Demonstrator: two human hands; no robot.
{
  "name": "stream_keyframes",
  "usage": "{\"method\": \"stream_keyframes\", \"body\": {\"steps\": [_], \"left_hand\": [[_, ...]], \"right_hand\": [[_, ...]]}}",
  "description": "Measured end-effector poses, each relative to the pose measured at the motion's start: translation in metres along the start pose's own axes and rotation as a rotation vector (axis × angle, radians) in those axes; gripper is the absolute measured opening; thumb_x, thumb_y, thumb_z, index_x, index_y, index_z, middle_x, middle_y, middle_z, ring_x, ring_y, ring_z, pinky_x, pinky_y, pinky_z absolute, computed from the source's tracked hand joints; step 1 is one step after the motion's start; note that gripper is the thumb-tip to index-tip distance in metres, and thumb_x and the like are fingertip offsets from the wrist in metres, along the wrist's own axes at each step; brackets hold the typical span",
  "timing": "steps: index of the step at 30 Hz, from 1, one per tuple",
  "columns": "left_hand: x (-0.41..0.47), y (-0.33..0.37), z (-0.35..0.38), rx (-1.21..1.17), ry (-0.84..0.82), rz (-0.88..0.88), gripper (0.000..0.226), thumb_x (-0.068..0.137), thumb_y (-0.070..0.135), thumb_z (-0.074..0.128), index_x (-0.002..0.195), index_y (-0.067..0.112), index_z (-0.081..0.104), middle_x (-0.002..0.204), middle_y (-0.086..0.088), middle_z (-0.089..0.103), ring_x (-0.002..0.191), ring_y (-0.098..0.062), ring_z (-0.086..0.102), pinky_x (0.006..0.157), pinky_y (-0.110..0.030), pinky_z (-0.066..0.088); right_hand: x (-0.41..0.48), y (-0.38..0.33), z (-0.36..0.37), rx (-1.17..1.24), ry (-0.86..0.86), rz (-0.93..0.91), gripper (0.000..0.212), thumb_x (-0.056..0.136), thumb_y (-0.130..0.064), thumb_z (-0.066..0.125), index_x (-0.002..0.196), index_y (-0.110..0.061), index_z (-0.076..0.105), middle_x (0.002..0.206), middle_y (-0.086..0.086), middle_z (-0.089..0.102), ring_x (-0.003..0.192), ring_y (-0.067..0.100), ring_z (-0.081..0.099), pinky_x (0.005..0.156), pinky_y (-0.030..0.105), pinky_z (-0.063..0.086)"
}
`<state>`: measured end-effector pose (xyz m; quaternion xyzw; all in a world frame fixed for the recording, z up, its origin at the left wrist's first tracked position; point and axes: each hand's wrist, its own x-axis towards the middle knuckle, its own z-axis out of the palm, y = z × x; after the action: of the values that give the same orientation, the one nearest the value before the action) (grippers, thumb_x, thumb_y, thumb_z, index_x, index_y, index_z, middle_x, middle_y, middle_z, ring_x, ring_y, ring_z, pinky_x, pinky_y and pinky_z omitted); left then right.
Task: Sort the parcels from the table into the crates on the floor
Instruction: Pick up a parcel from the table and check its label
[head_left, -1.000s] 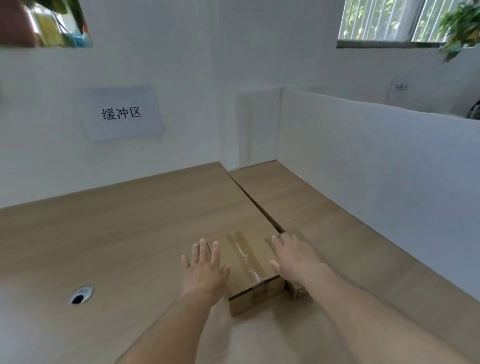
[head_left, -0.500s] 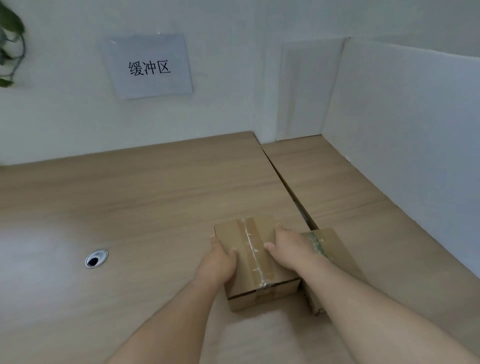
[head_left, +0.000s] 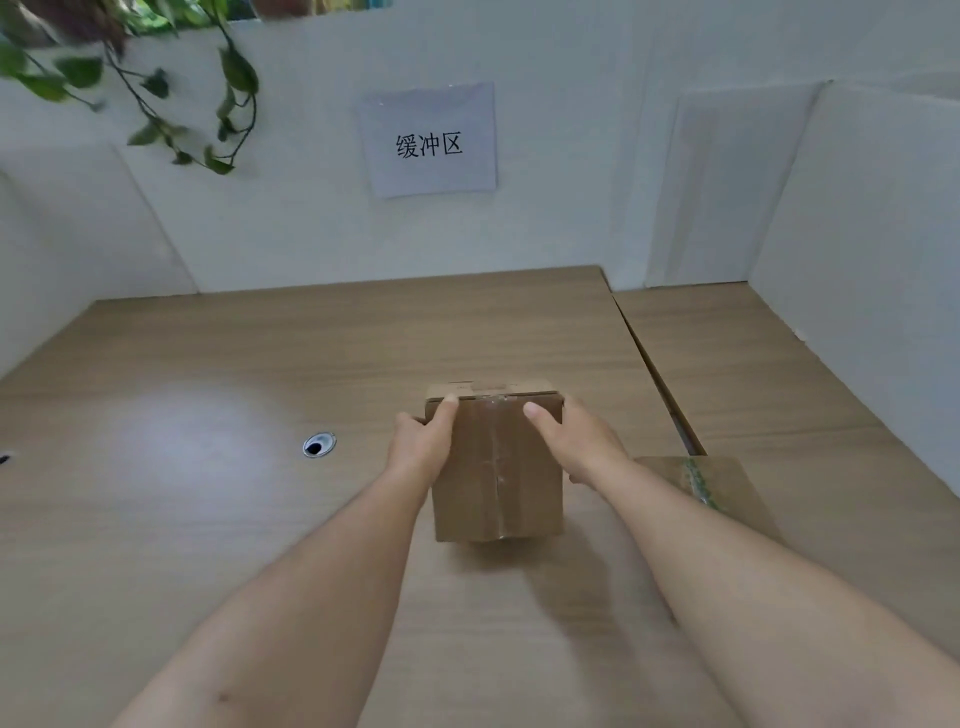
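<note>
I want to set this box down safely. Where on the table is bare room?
Free: the wide stretch between the hole and the back wall, and the far right top between seam and partition. Crowded: beside the second box, near the right hand.

Both bare forearms are extending forward from the near side. The left hand (head_left: 420, 451) and right hand (head_left: 579, 448) are gripping opposite sides of the cardboard parcel (head_left: 498, 467), thumbs lying on its upper face.
</note>
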<state>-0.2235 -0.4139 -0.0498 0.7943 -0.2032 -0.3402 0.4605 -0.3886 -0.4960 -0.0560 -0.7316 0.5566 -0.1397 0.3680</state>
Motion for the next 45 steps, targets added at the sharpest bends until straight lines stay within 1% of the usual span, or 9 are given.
{"method": "stream_keyframes", "body": {"steps": [6, 10, 17, 23, 27, 32, 36, 41, 45], "left_hand": [[-0.037, -0.016, -0.044, 0.081, 0.04, -0.056, 0.057, 0.093, 0.049, 0.042, 0.139, 0.016, 0.035, 0.121, -0.006, 0.05, 0.103, -0.029, 0.049, 0.084, -0.04, 0.049], [-0.058, -0.04, -0.061, 0.096, -0.009, -0.033, 0.037, 0.092, 0.032, 0.046, 0.128, 0.025, 0.046, 0.12, -0.004, 0.058, 0.102, -0.025, 0.055, 0.079, -0.039, 0.049], [-0.087, -0.058, -0.068, -0.038, -0.05, -0.043, 0.032, 0.091, 0.023, 0.05, 0.123, 0.027, 0.046, 0.111, -0.003, 0.061, 0.101, -0.026, 0.06, 0.08, -0.04, 0.053], [-0.107, -0.083, -0.072, -0.014, -0.027, -0.053, 0.028, 0.091, 0.031, 0.052, 0.118, 0.023, 0.044, 0.11, -0.005, 0.062, 0.1, -0.023, 0.06, 0.089, -0.047, 0.054], [-0.122, -0.104, -0.071, 0.017, -0.044, -0.117, 0.032, 0.09, 0.024, 0.054, 0.118, 0.019, 0.038, 0.113, -0.008, 0.063, 0.086, -0.019, 0.061, 0.08, -0.039, 0.054], [-0.134, -0.141, -0.073, 0.149, -0.035, -0.18, 0.074, 0.085, 0.003, 0.052, 0.148, 0.02, 0.016, 0.116, -0.006, 0.057, 0.103, -0.028, 0.059, 0.08, -0.038, 0.053], [-0.137, -0.157, -0.075, 0.139, -0.036, -0.189, 0.059, 0.085, 0.003, 0.053, 0.14, 0.018, 0.034, 0.111, -0.007, 0.063, 0.101, -0.029, 0.061, 0.08, -0.039, 0.054], [-0.138, -0.161, -0.077, 0.108, -0.067, -0.166, 0.058, 0.083, 0.0, 0.054, 0.136, 0.02, 0.043, 0.117, -0.004, 0.063, 0.109, -0.027, 0.06, 0.084, -0.036, 0.052], [-0.143, -0.169, -0.095, 0.125, -0.024, -0.112, 0.068, 0.082, 0.001, 0.057, 0.14, 0.026, 0.035, 0.116, 0.0, 0.063, 0.108, -0.023, 0.059, 0.081, -0.033, 0.053]], "right_hand": [[-0.03, -0.026, 0.012, 0.02, -0.062, -0.008, 0.055, 0.092, -0.061, 0.035, 0.114, -0.015, 0.055, 0.105, 0.005, 0.061, 0.078, 0.023, 0.06, 0.064, 0.035, 0.053], [-0.043, -0.025, 0.025, 0.017, -0.085, -0.051, 0.021, 0.09, -0.035, 0.052, 0.098, -0.017, 0.059, 0.1, 0.006, 0.063, 0.088, 0.025, 0.058, 0.083, 0.04, 0.053], [-0.067, -0.019, 0.02, 0.043, -0.239, -0.099, 0.065, 0.089, -0.021, 0.045, 0.148, -0.037, 0.023, 0.13, -0.001, 0.047, 0.094, 0.022, 0.057, 0.064, 0.035, 0.055], [-0.085, 0.002, 0.02, 0.156, -0.417, -0.007, 0.026, 0.087, -0.048, 0.057, 0.1, -0.027, 0.053, 0.104, 0.004, 0.062, 0.082, 0.024, 0.067, 0.063, 0.035, 0.058], [-0.095, 0.015, 0.043, 0.145, -0.392, 0.012, 0.013, 0.084, -0.017, 0.063, 0.089, -0.02, 0.052, 0.098, 0.006, 0.062, 0.079, 0.02, 0.059, 0.067, 0.038, 0.058], [-0.114, 0.029, 0.078, 0.008, -0.437, -0.048, 0.04, 0.08, 0.0, 0.057, 0.111, -0.026, 0.052, 0.108, 0.002, 0.056, 0.086, 0.02, 0.057, 0.066, 0.032, 0.055], [-0.119, 0.033, 0.088, -0.05, -0.459, -0.132, 0.072, 0.081, 0.002, 0.054, 0.143, -0.031, 0.038, 0.131, -0.001, 0.056, 0.102, 0.022, 0.06, 0.075, 0.033, 0.055], [-0.12, 0.03, 0.095, -0.134, -0.525, -0.144, 0.079, 0.084, -0.013, 0.064, 0.148, -0.039, 0.026, 0.139, -0.004, 0.048, 0.096, 0.014, 0.048, 0.056, 0.016, 0.037], [-0.125, 0.02, 0.107, -0.106, -0.535, -0.181, 0.082, 0.082, -0.017, 0.068, 0.148, -0.04, 0.026, 0.143, -0.006, 0.045, 0.1, 0.013, 0.049, 0.065, 0.018, 0.041]]}}
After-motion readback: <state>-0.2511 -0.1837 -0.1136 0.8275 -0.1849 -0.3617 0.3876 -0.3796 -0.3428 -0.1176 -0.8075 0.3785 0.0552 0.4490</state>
